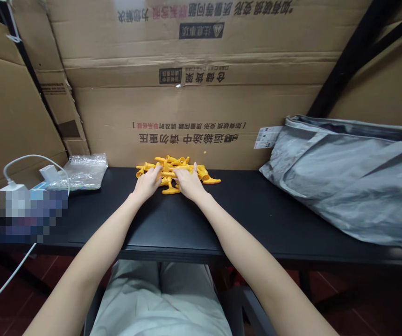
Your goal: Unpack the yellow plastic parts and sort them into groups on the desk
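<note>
A heap of orange-yellow plastic pieces (pixel 170 191) lies on the black table against the cardboard. Several are tube-like with flared, hollow ends, and some taper to a point; their exact kind I cannot make out. My left hand (pixel 147 183) is at the left side of the heap, thumb and fingers closed on a yellow piece. From the right, my right hand (pixel 189 183) reaches in with its thumb side against a yellow piece between both hands, one finger pointing up. The pieces partly hide the fingertips of both hands.
Cardboard (pixel 193 102) with printed text stands upright behind the black table (pixel 172 224). A grey bag (pixel 348 182) sits at the right. Clear plastic packaging (pixel 85 170), a white charger (pixel 13 198) with a cable, and a blurred-out item are at the left.
</note>
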